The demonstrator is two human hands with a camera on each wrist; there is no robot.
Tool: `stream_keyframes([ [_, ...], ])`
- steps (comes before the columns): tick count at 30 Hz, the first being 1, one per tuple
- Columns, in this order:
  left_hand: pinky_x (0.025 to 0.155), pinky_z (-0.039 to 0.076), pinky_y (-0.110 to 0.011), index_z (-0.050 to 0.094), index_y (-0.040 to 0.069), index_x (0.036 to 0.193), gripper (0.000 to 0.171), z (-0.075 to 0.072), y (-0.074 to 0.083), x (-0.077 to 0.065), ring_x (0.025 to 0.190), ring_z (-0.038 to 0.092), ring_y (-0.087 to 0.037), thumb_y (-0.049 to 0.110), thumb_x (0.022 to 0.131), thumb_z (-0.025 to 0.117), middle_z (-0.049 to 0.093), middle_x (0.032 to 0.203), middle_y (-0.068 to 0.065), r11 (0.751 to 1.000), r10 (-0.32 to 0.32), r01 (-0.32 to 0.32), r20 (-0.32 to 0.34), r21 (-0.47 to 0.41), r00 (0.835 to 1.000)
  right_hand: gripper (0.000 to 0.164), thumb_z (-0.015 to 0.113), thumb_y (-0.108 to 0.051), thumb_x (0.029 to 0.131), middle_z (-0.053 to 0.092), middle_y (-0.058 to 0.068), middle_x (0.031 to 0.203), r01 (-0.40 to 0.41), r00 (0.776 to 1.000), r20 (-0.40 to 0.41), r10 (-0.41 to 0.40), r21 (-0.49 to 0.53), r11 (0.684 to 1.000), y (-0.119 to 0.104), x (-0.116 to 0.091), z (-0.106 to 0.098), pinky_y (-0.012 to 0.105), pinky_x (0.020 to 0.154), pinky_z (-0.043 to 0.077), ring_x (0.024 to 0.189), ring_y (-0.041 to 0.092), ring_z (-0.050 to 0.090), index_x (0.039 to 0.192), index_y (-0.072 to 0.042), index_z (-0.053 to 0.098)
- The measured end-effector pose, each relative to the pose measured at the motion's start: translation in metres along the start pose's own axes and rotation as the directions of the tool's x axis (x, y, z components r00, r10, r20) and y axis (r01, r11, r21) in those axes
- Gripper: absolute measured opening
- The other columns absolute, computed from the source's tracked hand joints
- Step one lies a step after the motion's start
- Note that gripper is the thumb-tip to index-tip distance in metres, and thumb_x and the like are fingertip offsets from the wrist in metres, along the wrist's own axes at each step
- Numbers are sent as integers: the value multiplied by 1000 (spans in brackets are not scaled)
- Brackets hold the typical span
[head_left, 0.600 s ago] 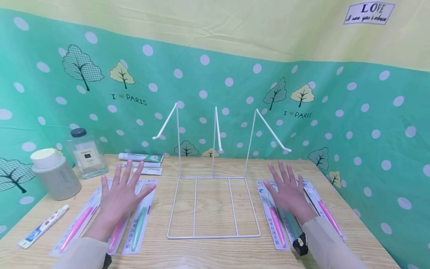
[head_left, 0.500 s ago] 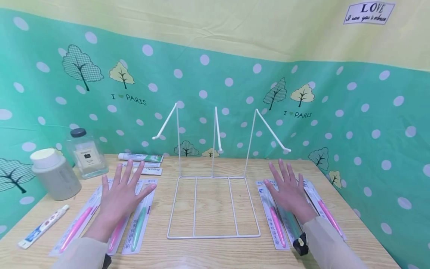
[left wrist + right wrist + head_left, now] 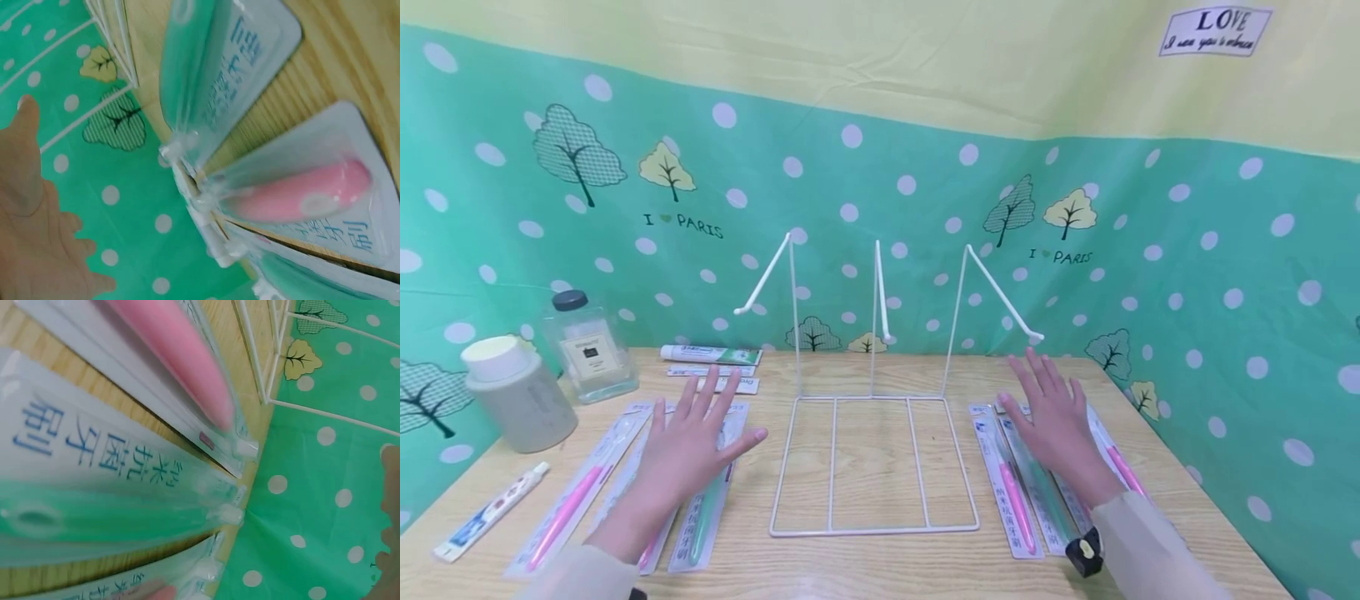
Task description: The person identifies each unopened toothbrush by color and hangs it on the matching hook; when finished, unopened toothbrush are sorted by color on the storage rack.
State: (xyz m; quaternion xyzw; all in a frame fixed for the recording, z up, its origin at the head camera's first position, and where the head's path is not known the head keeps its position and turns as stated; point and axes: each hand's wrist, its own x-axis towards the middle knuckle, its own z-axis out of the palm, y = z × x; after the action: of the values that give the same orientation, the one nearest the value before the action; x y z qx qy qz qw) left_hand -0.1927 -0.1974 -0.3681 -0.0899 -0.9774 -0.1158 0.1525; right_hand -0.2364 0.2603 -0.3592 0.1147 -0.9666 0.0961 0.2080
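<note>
left hand [image 3: 685, 452] and right hand [image 3: 1060, 427], fingers spread, partly hide packaged toothbrushes [image 3: 706, 517]

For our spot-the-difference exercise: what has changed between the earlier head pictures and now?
The left grip shifted right, toward the white wire rack; the right grip moved slightly up and right in the picture. Nothing was taken hold of or let go. The head view shifted slightly, but the rack, packaged toothbrushes, toothpaste tubes and bottles stayed put.

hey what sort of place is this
Probably a staged tabletop: a wood-grain table against a patterned cloth backdrop, with packaged toothbrushes laid out on both sides of a white wire rack.
</note>
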Motion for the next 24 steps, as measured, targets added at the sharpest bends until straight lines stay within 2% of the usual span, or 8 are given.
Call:
stream_keyframes([
  [5, 100, -4, -65, 9, 19, 147, 91, 1, 14, -5, 134, 7, -41, 68, 79, 46, 7, 151, -15, 999, 50, -50, 42, -17, 998, 58, 37, -44, 95, 9, 5, 152, -3, 999, -51, 6, 60, 998, 3, -2, -8, 59, 104, 8, 136, 32, 11, 145, -18, 23],
  [13, 101, 8, -65, 22, 10, 144, 95, 10, 33, -14, 132, 19, -41, 65, 74, 55, 18, 148, -18, 991, 124, -118, 96, -70, 988, 57, 42, -42, 94, 28, 17, 144, -100, 994, -29, 108, 216, 971, 16, -7, -20, 61, 98, 25, 129, 41, 25, 140, -9, 34],
  [19, 98, 19, -65, 24, 4, 143, 100, 17, 42, -20, 126, 29, -43, 65, 71, 60, 25, 144, -22, 983, 160, -147, 125, -112, 979, 57, 44, -46, 92, 34, 22, 139, -229, 972, 25, 233, 320, 919, 33, -11, -34, 60, 92, 34, 121, 45, 33, 136, -9, 39],
  [24, 98, 25, -61, 24, 0, 142, 104, 20, 46, -24, 125, 33, -43, 61, 68, 64, 29, 141, -26, 972, 170, -134, 182, -195, 968, 61, 46, -49, 90, 39, 24, 134, -303, 951, 84, 296, 420, 855, 54, -17, -42, 57, 88, 40, 117, 46, 39, 135, -7, 42],
])
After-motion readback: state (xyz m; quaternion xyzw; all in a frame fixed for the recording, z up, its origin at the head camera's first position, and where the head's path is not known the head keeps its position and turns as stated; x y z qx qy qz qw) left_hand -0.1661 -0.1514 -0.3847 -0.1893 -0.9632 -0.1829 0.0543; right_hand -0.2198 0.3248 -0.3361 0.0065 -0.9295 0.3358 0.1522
